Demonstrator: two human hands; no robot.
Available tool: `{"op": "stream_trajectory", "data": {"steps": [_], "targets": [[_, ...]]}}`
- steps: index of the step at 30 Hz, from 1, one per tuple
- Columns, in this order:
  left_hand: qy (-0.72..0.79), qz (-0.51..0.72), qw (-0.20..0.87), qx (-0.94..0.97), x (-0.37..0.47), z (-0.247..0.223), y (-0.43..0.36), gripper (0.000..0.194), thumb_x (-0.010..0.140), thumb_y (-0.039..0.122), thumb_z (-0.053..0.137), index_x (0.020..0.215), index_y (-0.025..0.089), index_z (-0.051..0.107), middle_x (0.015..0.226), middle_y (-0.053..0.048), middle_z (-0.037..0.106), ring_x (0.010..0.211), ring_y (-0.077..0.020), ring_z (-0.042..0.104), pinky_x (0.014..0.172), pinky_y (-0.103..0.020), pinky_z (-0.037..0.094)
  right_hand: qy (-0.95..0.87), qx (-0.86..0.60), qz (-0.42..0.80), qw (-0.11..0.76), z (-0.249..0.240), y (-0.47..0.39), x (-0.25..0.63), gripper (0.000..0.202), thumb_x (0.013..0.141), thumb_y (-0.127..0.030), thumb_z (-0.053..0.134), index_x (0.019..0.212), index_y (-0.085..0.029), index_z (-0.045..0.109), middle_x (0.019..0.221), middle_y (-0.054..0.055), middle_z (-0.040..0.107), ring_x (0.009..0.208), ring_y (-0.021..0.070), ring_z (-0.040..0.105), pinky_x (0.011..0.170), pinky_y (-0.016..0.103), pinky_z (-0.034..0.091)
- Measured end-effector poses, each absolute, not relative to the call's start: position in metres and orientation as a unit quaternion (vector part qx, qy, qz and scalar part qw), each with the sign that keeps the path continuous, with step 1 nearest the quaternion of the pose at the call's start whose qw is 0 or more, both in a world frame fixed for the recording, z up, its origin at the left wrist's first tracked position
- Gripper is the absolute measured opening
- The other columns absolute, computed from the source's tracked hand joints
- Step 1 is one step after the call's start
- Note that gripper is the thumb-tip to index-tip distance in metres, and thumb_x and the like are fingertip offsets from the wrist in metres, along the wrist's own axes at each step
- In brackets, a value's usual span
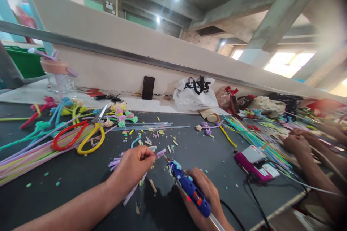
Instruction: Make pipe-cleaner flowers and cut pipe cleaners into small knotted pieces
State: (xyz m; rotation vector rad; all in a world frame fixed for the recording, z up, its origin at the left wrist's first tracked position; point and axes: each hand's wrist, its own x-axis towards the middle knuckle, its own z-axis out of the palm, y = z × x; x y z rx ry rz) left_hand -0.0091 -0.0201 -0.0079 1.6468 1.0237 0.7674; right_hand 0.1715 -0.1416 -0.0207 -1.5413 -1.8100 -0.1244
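Note:
My left hand (135,164) pinches a short lilac pipe cleaner piece (161,153) between thumb and fingertips. My right hand (203,191) is wrapped round a blue hot glue gun (189,189), with a clear glue stick (216,222) coming out of its back end. The gun's nozzle points up and left, close to the lilac piece; whether they touch I cannot tell. Beneath and beside my left hand lie cut lilac pipe cleaner pieces (115,164). Short cut bits are scattered over the dark table (108,213).
Scissors with red and yellow handles (92,139) lie on long pipe cleaners (29,158) at left. Behind stand a phone (148,87) and a white bag (193,95). A magenta power strip (253,166) with cords sits at right, near another person's hands (298,144).

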Motion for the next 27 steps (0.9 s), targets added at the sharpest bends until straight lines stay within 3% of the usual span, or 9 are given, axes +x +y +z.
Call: {"op": "stream_trajectory", "data": {"steps": [6,15,27], "targets": [[0.404,0.31,0.539,0.671,-0.006,-0.016,-0.02,0.022,0.07,0.035,0.053,0.068,0.015,0.062,0.053,0.001,0.057,0.049,-0.0103,0.047,0.049,-0.021,0.033,-0.7,-0.601,-0.077,0.378,-0.022,-0.14,0.173,0.011,0.073,-0.017,0.053,0.08,-0.021,0.046,0.066,0.002,0.052,0.059,0.0153,0.05,0.055,0.026,0.04],[0.414,0.275,0.654,0.57,-0.005,-0.005,-0.02,0.023,0.066,0.038,0.057,0.065,0.015,0.054,0.045,0.005,0.049,0.034,-0.0037,0.027,0.037,-0.018,0.016,-0.71,-0.594,-0.093,0.367,-0.021,-0.142,0.172,0.01,0.073,-0.015,0.053,0.078,-0.02,0.046,0.066,0.0,0.05,0.059,0.0136,0.05,0.056,0.024,0.041],[0.424,0.28,0.624,0.593,-0.003,-0.01,-0.02,0.015,0.066,0.03,0.056,0.062,0.016,0.057,0.044,0.004,0.052,0.035,-0.0045,0.031,0.038,-0.018,0.02,-0.714,-0.596,-0.107,0.35,-0.024,-0.141,0.175,0.007,0.073,-0.017,0.052,0.074,-0.02,0.047,0.062,0.0,0.049,0.056,0.0131,0.047,0.054,0.024,0.04]]}}
